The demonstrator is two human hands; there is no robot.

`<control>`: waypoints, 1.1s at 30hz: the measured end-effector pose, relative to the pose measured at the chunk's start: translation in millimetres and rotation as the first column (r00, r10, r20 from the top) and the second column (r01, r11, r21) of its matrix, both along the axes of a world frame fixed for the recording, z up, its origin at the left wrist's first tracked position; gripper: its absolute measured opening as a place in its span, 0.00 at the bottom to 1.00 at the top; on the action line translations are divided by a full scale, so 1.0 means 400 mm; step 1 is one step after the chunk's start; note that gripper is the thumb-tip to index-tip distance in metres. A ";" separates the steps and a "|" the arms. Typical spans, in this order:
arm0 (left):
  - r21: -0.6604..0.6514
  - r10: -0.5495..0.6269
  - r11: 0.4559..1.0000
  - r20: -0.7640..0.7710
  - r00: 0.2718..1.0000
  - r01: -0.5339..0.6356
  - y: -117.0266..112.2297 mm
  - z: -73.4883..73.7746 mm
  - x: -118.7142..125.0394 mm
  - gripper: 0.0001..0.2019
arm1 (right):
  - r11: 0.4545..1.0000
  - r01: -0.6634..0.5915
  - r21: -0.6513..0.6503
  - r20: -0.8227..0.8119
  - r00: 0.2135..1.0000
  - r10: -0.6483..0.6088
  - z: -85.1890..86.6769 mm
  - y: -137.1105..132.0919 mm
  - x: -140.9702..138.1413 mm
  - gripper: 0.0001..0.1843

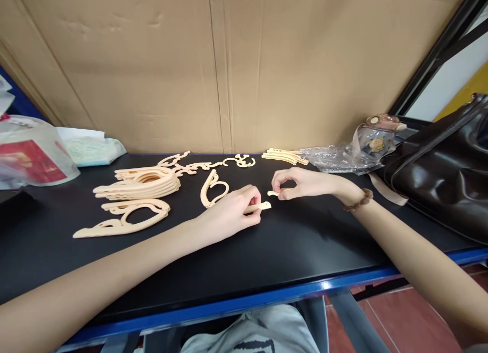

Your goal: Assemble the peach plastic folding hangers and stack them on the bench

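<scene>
My left hand is closed around a short cream wooden piece whose end sticks out to the right. My right hand pinches a small cream wooden piece just above and right of it; the two pieces nearly touch. Both hands hover low over the black table. A curved cutout piece lies just left of my left hand.
A stack of curved cutouts and a single one lie at the left, ornate pieces and thin strips at the back. Plastic bags at far left, a clear bag and a dark leather bag at right. Cardboard wall behind.
</scene>
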State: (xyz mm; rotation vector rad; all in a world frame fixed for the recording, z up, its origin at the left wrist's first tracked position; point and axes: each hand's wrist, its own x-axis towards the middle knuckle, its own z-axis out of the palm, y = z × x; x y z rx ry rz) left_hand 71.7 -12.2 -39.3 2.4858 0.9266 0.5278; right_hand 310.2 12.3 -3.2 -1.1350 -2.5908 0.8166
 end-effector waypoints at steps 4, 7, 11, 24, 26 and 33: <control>-0.082 0.024 0.996 0.034 0.999 -0.021 0.010 -0.005 -0.005 0.05 | 0.995 -0.045 -0.085 -0.017 0.999 0.043 0.003 -0.002 -0.007 0.06; -0.106 0.027 0.994 0.066 0.997 -0.020 0.010 -0.004 -0.005 0.06 | 0.984 -0.079 -0.159 -0.072 0.995 0.068 0.001 0.000 -0.008 0.06; -0.081 0.031 0.996 0.078 0.996 -0.025 0.005 -0.002 -0.003 0.14 | 0.965 -0.092 -0.244 -0.144 0.988 0.058 -0.003 0.000 -0.007 0.09; 0.060 0.007 0.998 0.165 0.986 -0.017 0.011 -0.017 -0.003 0.15 | 0.949 -0.150 -0.278 -0.264 0.962 0.075 -0.003 -0.004 -0.008 0.15; 0.070 0.004 0.997 0.164 0.986 -0.016 0.011 -0.017 -0.004 0.14 | 0.949 -0.144 -0.282 -0.271 0.960 0.066 -0.005 -0.004 -0.008 0.16; 0.104 0.042 0.993 0.148 0.988 -0.058 0.005 -0.017 -0.009 0.13 | 0.974 -0.119 -0.192 -0.262 0.963 0.066 -0.001 -0.017 -0.017 0.15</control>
